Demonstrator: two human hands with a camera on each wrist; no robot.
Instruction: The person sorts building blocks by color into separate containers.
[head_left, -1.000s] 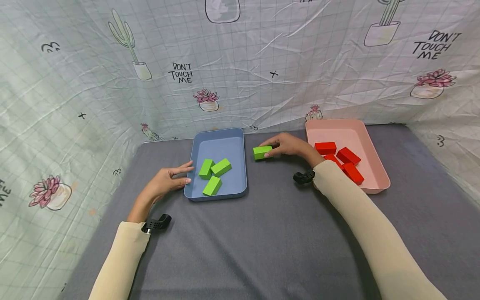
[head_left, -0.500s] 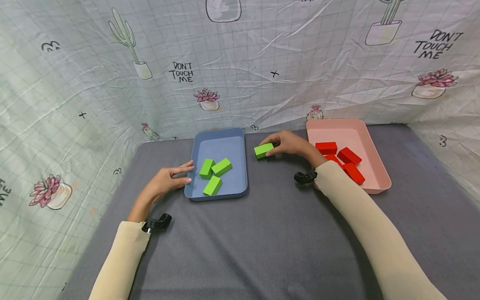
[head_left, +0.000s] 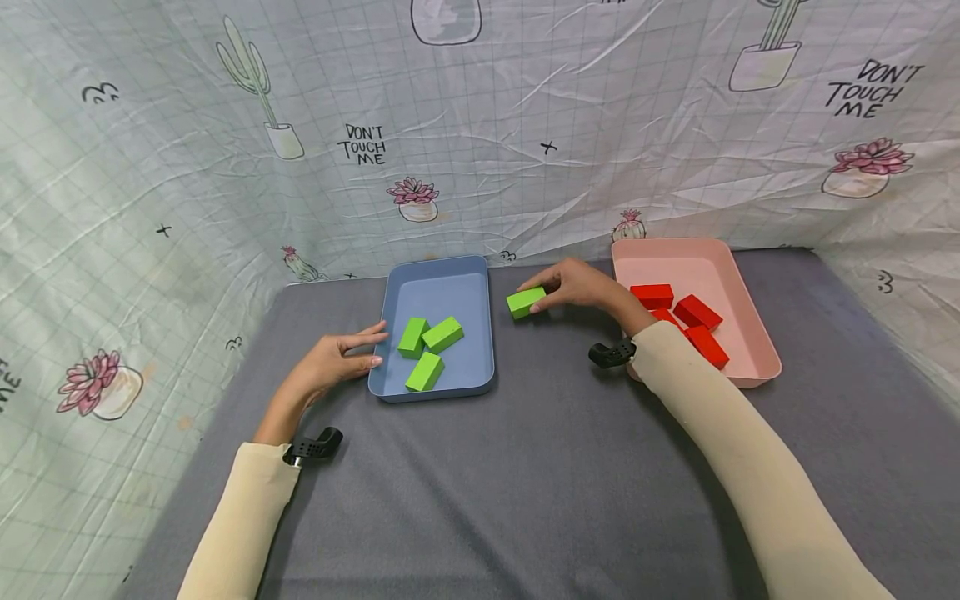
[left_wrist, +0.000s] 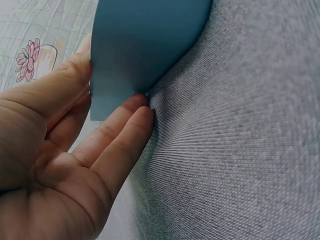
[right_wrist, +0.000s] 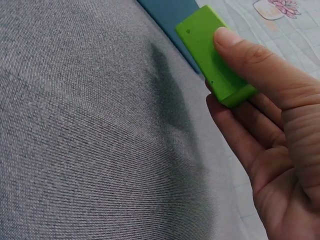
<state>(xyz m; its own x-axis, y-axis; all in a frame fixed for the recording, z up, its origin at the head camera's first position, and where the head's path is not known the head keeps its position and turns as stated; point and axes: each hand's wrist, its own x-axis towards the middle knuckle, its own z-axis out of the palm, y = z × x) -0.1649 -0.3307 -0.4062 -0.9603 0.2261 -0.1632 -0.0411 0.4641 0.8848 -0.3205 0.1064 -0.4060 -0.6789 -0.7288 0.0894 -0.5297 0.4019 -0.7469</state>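
In the head view, my right hand point(head_left: 581, 285) pinches a green block point(head_left: 526, 302) between the thumb and the fingers. The block is tilted, just right of the blue tray point(head_left: 489, 321). The right wrist view shows the thumb on one broad face of this green block point(right_wrist: 205, 55), with its shadow apart on the cloth. My left hand point(head_left: 327, 364) rests at the blue tray's left rim, fingers fairly straight. In the left wrist view, two fingertips touch the outer wall of the blue tray point(left_wrist: 145, 45), while the thumb tip is hidden behind its edge. Three green blocks point(head_left: 425, 372) lie inside.
A pink tray point(head_left: 671, 262) holding several red blocks point(head_left: 697, 312) stands to the right, partly behind my right forearm. Both trays stand on a grey cloth-covered table point(head_left: 510, 475). A patterned curtain point(head_left: 510, 108) hangs behind and at the sides.
My right hand has risen very slightly, and the green block in it has turned and tilted a little. The left hand and both trays have stayed in place.
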